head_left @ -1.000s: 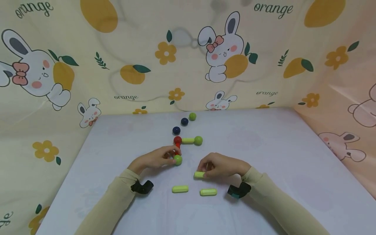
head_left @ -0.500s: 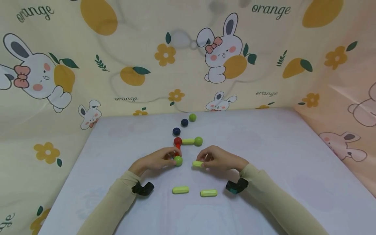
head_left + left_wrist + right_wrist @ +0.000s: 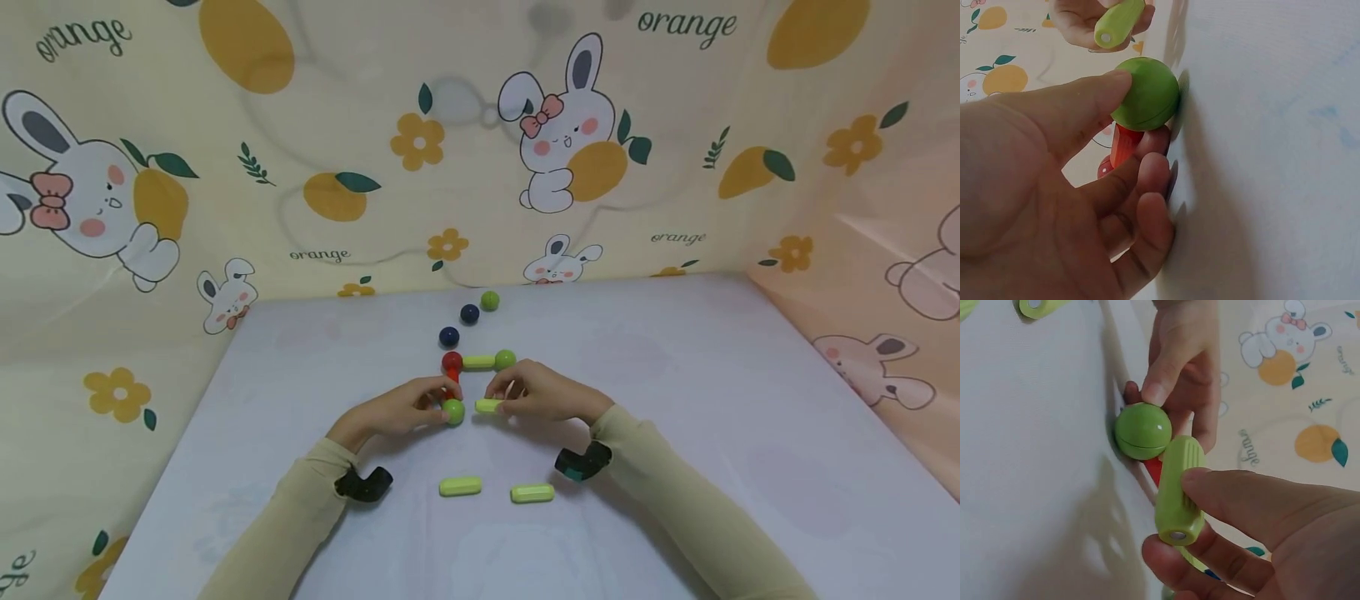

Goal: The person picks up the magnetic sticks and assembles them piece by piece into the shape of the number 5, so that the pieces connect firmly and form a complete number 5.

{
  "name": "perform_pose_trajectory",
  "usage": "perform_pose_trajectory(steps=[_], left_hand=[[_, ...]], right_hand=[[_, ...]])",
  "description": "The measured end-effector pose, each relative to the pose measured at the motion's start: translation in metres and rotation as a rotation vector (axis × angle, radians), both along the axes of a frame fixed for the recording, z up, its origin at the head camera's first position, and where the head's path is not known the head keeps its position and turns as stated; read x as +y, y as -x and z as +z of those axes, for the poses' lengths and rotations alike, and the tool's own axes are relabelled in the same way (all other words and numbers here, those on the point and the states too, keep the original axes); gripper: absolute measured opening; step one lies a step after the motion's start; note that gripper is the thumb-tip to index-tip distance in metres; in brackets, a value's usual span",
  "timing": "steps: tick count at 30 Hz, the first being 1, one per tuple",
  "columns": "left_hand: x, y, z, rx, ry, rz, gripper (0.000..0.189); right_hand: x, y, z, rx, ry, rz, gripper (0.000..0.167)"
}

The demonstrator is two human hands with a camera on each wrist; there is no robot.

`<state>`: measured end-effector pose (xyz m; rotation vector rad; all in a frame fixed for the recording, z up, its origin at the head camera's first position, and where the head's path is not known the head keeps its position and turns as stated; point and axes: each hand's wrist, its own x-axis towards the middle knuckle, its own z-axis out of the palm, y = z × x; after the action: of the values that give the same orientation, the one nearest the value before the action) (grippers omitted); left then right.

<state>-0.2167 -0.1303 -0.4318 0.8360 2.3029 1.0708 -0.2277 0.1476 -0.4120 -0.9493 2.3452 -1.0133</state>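
Note:
My left hand pinches a green ball at the near end of a red rod, thumb on the ball and fingers by the rod. The rod's far end meets a red ball, from which a yellow-green rod runs right to another green ball. Between thumb and fingers my right hand pinches a loose yellow-green rod, with a round metal spot on its end face. In the head view that rod points at the held ball, a small gap between them.
Two dark blue balls and a lone green ball lie farther back on the white table. Nearer me lie two yellow-green rods, one on the left and one on the right. A printed cloth hangs behind.
My right hand has moved forward and left with the yellow-green rod, bringing it close to the held green ball. My left hand has kept its place and grip.

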Motion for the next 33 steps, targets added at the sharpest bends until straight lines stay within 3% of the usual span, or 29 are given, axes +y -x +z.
perform_pose_trajectory(steps=[9,20,33], left_hand=[[-0.003,0.001,0.001,0.024,0.002,-0.015,0.027],[-0.002,0.001,-0.001,0.021,-0.005,-0.018,0.026],[-0.001,0.000,0.002,0.021,-0.002,-0.011,0.026]], right_hand=[[-0.006,-0.002,-0.005,0.080,0.004,-0.020,0.018],[-0.010,-0.006,-0.009,0.071,-0.020,-0.073,0.018],[-0.014,-0.006,-0.017,0.102,-0.017,-0.075,0.019]])
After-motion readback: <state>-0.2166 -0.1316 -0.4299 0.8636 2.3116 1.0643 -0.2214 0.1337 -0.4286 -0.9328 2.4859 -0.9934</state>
